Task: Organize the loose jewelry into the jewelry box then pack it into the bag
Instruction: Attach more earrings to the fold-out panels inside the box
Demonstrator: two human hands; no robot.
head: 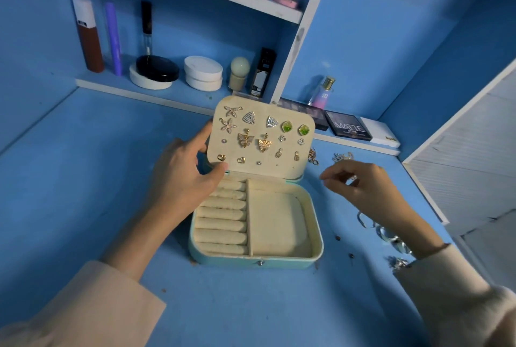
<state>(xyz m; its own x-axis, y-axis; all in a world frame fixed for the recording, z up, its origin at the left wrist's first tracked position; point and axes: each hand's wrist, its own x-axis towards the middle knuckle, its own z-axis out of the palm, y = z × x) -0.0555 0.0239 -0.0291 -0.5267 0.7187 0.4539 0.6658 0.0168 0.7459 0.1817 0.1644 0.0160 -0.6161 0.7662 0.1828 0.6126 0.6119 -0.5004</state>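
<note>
A light blue jewelry box (315, 223) lies open in the middle of the blue table. Its cream lid panel (296, 120) stands upright with several earrings pinned on it. The ring rolls and the square compartment inside hold nothing. My left hand (187, 168) grips the lid's left edge, thumb at its lower corner. My right hand (360, 187) hovers right of the box with its fingers curled, pinching something small and shiny. Loose chains (342, 156) lie behind that hand. Silver rings (391, 237) lie under my right forearm. No bag is in view.
Low shelf behind the box holds compacts (203, 73), lipstick tubes (87, 36) and a dark bottle (262, 73). A perfume bottle (324, 92) and eyeshadow palettes (347, 124) sit at back right. A white panel (458, 134) bounds the table on the right.
</note>
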